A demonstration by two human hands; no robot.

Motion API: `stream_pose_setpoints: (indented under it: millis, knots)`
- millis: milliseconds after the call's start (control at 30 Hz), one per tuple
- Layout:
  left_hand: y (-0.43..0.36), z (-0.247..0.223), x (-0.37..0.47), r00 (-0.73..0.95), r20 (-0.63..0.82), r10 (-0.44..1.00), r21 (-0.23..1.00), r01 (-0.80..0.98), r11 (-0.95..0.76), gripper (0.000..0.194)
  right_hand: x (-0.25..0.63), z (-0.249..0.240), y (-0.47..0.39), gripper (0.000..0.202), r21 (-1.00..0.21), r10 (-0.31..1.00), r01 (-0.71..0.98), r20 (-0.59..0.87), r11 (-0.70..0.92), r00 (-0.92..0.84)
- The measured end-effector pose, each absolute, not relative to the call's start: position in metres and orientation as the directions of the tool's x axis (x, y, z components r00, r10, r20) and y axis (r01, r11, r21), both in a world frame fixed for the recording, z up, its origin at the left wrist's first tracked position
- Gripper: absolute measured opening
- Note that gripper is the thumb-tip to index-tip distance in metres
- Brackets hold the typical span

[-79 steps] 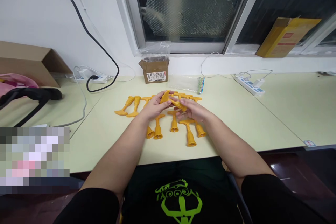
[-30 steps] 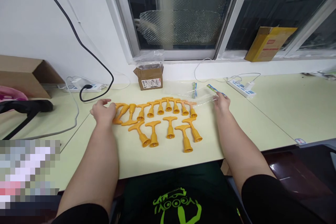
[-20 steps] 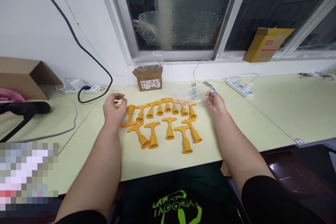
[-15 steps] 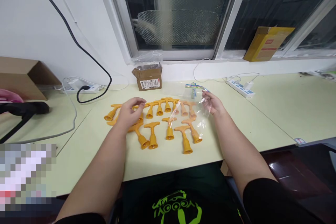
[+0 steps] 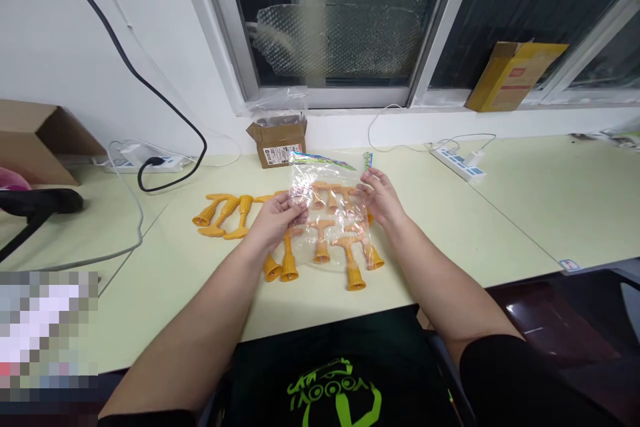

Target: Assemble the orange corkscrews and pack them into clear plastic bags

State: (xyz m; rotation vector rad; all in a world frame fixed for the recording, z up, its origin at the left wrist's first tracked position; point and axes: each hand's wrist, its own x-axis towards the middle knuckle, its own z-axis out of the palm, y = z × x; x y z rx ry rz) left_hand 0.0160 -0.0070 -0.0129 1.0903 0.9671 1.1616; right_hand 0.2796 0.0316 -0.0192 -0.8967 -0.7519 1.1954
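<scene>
A clear plastic bag (image 5: 330,177) with a blue and green printed top edge is stretched between my two hands, above the table. My left hand (image 5: 279,218) pinches its left side, and my right hand (image 5: 383,197) pinches the right side. Beneath and around the bag, several orange T-handled pieces with flared cup ends, such as the one at the front (image 5: 354,273), lie in loose rows. Some show through the plastic. A small blue and green printed piece (image 5: 369,160) shows just above my right fingers.
Behind the bag stands an open small brown box (image 5: 277,143) with plastic on top. Power strips lie at the left (image 5: 173,165) and right (image 5: 457,163) with cables. A larger cardboard box (image 5: 40,140) is at far left, a yellow carton (image 5: 515,77) on the windowsill.
The bag has moved left and is now spread out in front of me. My left hand has moved right and taken hold of its left side; my right hand has shifted slightly left.
</scene>
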Motion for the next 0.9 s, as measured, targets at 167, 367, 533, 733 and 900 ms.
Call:
stream_pose_setpoints:
  millis: [167, 367, 533, 733, 900]
  knots:
    - [0.001, -0.015, 0.017, -0.188, 0.127, 0.974, 0.939, -0.292, -0.179, 0.042, 0.291, -0.015, 0.023, 0.022, -0.921, 0.92, -0.168, 0.308, 0.352, 0.242]
    - [-0.003, -0.012, 0.024, -0.237, 0.267, 0.934, 0.855, -0.389, -0.343, 0.05, 0.254, -0.013, -0.002, 0.031, -0.946, 0.952, -0.32, 0.133, 0.039, -0.276]
    - [-0.01, -0.007, 0.028, -0.16, 0.313, 0.936, 0.829, -0.434, -0.352, 0.049, 0.235, -0.02, 0.001, 0.024, -0.896, 0.995, -0.437, -0.052, -0.082, -0.081]
    - [-0.016, -0.008, 0.031, -0.029, 0.326, 0.945, 0.871, -0.38, -0.312, 0.053, 0.243, -0.012, -0.003, 0.014, -0.751, 0.959, -0.648, 0.074, -0.128, -0.275]
    - [-0.014, 0.001, 0.019, 0.009, 0.274, 0.962, 0.83, -0.507, -0.232, 0.062, 0.246, -0.01, -0.002, 0.027, -0.708, 0.96, -0.687, 0.046, -0.162, -0.274]
